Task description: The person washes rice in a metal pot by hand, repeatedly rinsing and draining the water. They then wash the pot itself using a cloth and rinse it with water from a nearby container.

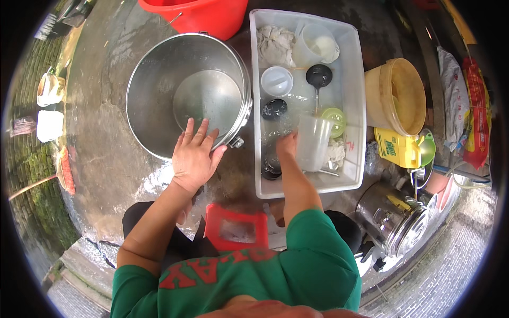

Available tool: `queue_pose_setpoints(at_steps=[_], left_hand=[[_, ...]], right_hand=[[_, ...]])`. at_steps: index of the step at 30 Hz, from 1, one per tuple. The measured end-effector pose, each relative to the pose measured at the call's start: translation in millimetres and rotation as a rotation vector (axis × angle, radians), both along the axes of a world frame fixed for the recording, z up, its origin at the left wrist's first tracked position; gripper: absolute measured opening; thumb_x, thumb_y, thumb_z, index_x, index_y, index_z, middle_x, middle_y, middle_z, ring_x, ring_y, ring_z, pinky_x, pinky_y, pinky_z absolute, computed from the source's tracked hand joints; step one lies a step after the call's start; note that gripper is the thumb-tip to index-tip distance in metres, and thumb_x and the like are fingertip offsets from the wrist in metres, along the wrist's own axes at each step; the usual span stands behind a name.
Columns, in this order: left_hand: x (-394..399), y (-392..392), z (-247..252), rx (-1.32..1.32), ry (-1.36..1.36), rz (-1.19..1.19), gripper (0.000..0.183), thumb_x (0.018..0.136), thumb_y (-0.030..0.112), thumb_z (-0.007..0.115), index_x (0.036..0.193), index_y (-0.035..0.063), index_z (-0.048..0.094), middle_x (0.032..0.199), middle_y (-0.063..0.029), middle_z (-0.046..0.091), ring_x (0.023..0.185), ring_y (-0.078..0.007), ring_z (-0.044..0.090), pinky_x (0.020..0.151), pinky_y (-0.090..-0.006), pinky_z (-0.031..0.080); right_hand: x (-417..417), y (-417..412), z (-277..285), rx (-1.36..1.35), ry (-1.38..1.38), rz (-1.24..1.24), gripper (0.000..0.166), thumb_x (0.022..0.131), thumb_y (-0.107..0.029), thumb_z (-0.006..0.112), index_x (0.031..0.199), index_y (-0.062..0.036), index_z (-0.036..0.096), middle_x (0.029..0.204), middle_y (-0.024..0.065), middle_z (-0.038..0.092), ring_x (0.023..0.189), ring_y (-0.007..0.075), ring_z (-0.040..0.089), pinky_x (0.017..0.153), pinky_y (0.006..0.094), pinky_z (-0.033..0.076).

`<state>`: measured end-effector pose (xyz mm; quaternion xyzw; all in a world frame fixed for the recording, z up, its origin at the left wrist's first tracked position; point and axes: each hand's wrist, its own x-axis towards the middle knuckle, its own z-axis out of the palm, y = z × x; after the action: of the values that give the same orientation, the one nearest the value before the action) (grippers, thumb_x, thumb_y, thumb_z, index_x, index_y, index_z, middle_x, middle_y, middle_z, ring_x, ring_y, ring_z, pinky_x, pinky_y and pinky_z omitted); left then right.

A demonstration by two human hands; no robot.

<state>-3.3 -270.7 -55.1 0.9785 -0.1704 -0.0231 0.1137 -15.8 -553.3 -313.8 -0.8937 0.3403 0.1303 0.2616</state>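
My left hand (195, 157) lies with spread fingers over the near rim of a large stainless steel pot (151, 95); it grips nothing. Inside a white plastic tub (310, 194) of water is my right hand (287, 145), close to the left side of a clear plastic jug (314, 139); whether it holds something is hidden. Around it in the tub are a black ladle (319, 75), a black rounded item (274, 109), a white round lid (277, 81), a green lid (335, 121), another clear container (316, 43) and a crumpled cloth (275, 44).
A red bucket (206, 16) stands beyond the pot. Right of the tub are a beige plastic bucket (377, 93), a yellow jug (397, 148) and a lidded metal pot (381, 210). A red plastic stool (236, 244) is near my legs. A broom (65, 171) lies far left.
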Motion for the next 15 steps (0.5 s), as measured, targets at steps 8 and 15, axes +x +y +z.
queue_pose_setpoints(at_steps=[8,15], left_hand=[[2.5,-4.0,-0.8,-0.025,-0.038,0.011,0.039,0.090,0.036,0.057,0.119,0.0106,0.063,0.133,-0.0130,0.054,0.130,-0.0363,0.043,0.101,-0.0441,0.040],[5.1,-7.7,-4.4,-0.056,-0.070,-0.039,0.039,0.091,0.037,0.056,0.119,0.0095,0.062,0.129,-0.0128,0.057,0.117,-0.0341,0.055,0.095,-0.0411,0.046]], right_hand=[[-24.2,2.8,-2.4,-0.017,0.330,0.358,0.060,0.092,-0.019,0.043,0.146,-0.0023,0.021,0.137,0.0272,0.040,0.125,0.0420,0.043,0.106,0.0425,0.038],[96.0,-53.3,24.7,0.386,-0.500,-0.091,0.046,0.085,-0.033,0.057,0.118,-0.0013,0.053,0.102,0.0180,0.061,0.089,0.0311,0.059,0.085,0.0390,0.046]])
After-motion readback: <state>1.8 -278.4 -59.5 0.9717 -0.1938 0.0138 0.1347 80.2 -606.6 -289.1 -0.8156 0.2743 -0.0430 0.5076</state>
